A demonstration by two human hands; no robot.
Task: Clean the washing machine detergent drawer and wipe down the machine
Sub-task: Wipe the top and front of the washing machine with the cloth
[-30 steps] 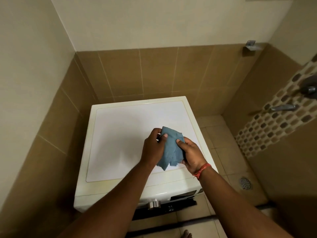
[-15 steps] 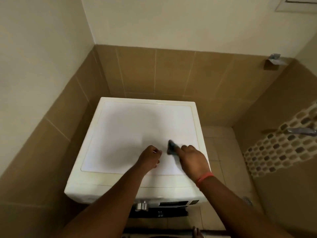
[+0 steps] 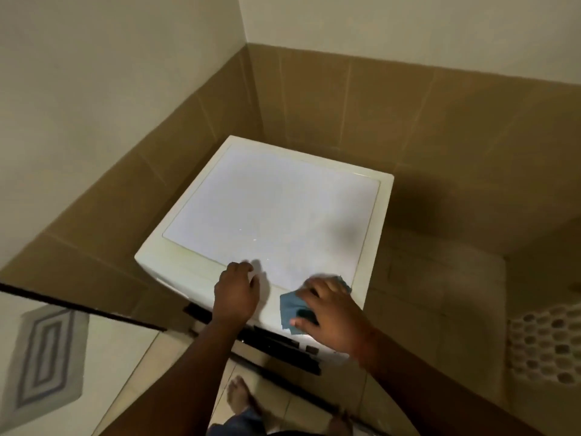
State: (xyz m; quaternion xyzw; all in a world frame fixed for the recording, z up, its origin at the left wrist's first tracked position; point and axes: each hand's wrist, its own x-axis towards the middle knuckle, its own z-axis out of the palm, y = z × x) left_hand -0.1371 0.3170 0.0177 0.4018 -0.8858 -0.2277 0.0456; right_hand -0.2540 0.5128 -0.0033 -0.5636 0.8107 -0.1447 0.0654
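While the wipe-down was under way, the drawer's state could not be told.

Nearest, the right hand (image 3: 330, 313) pressed a blue cloth (image 3: 290, 309) flat onto the front right corner of the washing machine (image 3: 267, 215) top, its grip spread rather than clenched. Beside it, the left hand (image 3: 235, 292) rested released on the front edge, holding nothing. Farther back, most of the lid looked unwiped as yet; the front panel was barely visible.
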